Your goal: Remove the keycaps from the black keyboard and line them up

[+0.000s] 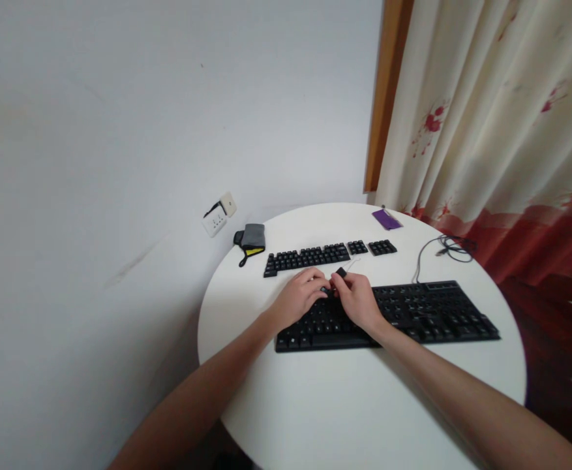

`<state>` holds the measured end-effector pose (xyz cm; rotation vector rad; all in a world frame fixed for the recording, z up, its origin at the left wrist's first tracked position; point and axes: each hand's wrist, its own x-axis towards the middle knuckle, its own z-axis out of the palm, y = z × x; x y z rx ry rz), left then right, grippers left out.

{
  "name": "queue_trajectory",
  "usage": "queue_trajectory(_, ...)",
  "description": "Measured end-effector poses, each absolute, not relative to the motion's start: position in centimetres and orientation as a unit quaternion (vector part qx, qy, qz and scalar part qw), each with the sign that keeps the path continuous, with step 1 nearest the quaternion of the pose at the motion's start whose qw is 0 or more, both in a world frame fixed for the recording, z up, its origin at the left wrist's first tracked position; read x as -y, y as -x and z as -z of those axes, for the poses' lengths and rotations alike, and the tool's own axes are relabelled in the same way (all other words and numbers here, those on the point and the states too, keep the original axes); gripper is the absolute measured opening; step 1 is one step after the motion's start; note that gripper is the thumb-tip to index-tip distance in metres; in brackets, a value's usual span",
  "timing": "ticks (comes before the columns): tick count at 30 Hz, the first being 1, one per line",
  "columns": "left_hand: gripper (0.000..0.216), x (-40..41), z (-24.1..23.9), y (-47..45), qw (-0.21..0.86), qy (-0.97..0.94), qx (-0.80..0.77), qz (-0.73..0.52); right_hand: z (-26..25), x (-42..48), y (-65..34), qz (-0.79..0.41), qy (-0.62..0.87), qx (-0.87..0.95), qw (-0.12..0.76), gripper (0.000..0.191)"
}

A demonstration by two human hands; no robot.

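Observation:
A black keyboard lies near the middle of a round white table, both hands over its left half. My left hand has its fingers bent together around a small dark piece, which looks like a keycap, at the keyboard's back edge. Close against it, my right hand is closed on a keycap puller with a black end and thin wires pointing away from me. The fingertips of both hands nearly meet, and they partly hide what is between them.
Behind the keyboard, loose black keycaps lie in rows, with two smaller blocks to their right. A grey pouch sits at the back left. Farther back lies a purple packet. The coiled cable rests at the right edge.

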<state>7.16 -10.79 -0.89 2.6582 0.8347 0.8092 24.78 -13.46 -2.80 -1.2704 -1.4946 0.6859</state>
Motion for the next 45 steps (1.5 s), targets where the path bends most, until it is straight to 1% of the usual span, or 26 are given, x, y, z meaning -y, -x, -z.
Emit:
queue_trajectory(6,0.013,10.2,0.7,-6.7,0.156,-0.91,-0.267,-0.275,2.8,13.6,-24.7,-0.286,0.534,0.632,0.483,0.043)
queue_trajectory(10,0.014,10.1,0.5,-6.5,0.154,-0.916,-0.255,-0.269,2.7,13.9,-24.5,-0.283,0.551,0.633,0.464,0.042)
queue_trajectory(16,0.013,10.3,0.4,-6.5,0.132,-0.914,-0.257,-0.286,2.5,13.8,-24.5,-0.323,0.53,0.621,0.479,0.041)
queue_trajectory(24,0.013,11.0,0.2,-7.0,0.125,-0.911,-0.252,-0.3,2.9,13.4,-24.6,-0.318,0.526,0.608,0.503,0.044)
queue_trajectory(26,0.013,10.4,0.3,-6.6,0.115,-0.893,-0.282,-0.331,2.9,13.4,-24.6,-0.334,0.526,0.597,0.505,0.045)
queue_trajectory(29,0.013,8.5,0.8,-4.7,0.059,-0.84,-0.381,-0.381,3.0,13.3,-24.6,-0.364,0.524,0.577,0.51,0.044)
queue_trajectory(32,0.015,6.2,1.5,-2.0,0.013,-0.805,-0.486,-0.34,3.0,13.2,-24.6,-0.374,0.524,0.565,0.516,0.042)
queue_trajectory(35,0.013,4.7,2.3,0.0,0.012,-0.79,-0.551,-0.271,3.0,13.3,-24.6,-0.375,0.522,0.57,0.512,0.042)
queue_trajectory(40,0.014,4.3,2.8,0.9,0.017,-0.793,-0.575,-0.203,2.9,13.4,-24.6,-0.376,0.521,0.572,0.51,0.042)
queue_trajectory(45,0.024,4.4,2.7,0.8,0.018,-0.785,-0.587,-0.197,2.7,13.5,-24.6,-0.379,0.517,0.572,0.513,0.042)
